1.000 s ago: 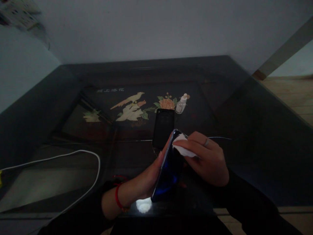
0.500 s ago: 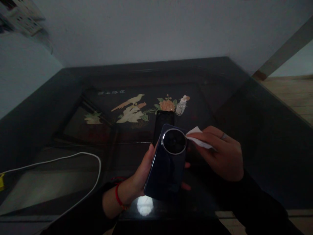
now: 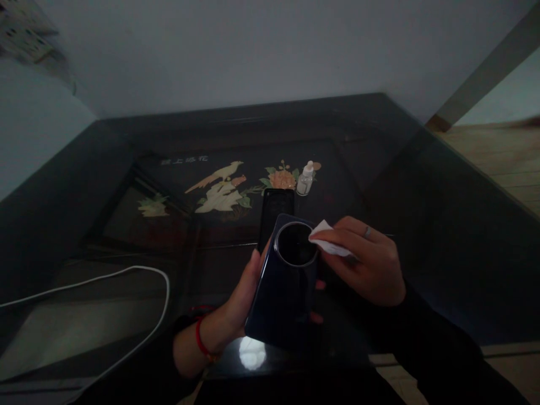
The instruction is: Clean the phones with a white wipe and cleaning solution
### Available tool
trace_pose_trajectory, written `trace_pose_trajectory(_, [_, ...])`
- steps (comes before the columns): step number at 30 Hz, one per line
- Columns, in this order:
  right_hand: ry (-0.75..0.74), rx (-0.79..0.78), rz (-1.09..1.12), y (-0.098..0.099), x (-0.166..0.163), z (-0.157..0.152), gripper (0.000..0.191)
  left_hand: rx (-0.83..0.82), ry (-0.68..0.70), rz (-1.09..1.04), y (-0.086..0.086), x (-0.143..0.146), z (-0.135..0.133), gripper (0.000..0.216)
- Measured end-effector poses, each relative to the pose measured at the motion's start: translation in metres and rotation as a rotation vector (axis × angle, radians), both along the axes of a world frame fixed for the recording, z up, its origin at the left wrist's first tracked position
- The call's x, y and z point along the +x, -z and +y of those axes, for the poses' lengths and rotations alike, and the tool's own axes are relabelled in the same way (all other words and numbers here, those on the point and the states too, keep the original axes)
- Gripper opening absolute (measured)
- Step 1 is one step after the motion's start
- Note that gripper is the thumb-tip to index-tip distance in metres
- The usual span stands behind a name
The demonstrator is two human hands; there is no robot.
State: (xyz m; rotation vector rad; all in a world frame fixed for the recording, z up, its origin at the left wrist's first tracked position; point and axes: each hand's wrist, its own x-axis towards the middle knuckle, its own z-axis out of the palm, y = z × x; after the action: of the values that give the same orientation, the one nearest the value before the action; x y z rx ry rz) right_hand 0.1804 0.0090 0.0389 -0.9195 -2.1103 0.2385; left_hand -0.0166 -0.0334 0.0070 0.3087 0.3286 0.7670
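A dark blue smartphone [image 3: 280,298] is held back side up, with its big round camera ring [image 3: 297,243] at the top. My left hand [image 3: 242,301] grips the phone from beneath, thumb along the left edge and fingertips showing past the right edge. Between the thumb and fingers of my right hand [image 3: 367,261] is a folded white wipe [image 3: 331,242], its tip on the right part of the camera ring. Just beyond the phone lies a black phone case [image 3: 276,208] on the table.
A small clear dropper bottle [image 3: 305,179] with a white top stands behind the case. The dark glossy table [image 3: 354,124] bears a bird and flower picture. A white cable [image 3: 162,281] curves across its left side. Power sockets [image 3: 27,42] are on the left wall.
My right hand has moved the wipe slightly left, from the camera ring's edge onto its right part. The phone stays in my left hand. The whole view has shifted a little.
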Motion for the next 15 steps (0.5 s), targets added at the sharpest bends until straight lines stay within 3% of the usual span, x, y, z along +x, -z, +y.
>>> trace_pose_trajectory(5, [-0.282, 0.118, -0.013, 0.005, -0.011, -0.007, 0.019, -0.033, -0.05, 0.05, 0.001, 0.0, 0.001, 0.061])
trace_pose_trajectory(7, [-0.212, 0.098, 0.012, 0.005, -0.012, -0.007, 0.017, -0.029, -0.062, 0.081, 0.0, 0.002, -0.001, 0.061])
trace_pose_trajectory(11, [0.094, 0.021, 0.083, 0.004, -0.009, -0.003, 0.015, -0.017, 0.006, 0.061, 0.001, 0.006, -0.004, 0.068])
trace_pose_trajectory(15, [0.109, 0.084, 0.02, 0.007, -0.017, -0.004, 0.017, -0.008, -0.022, 0.12, 0.003, 0.009, -0.008, 0.077])
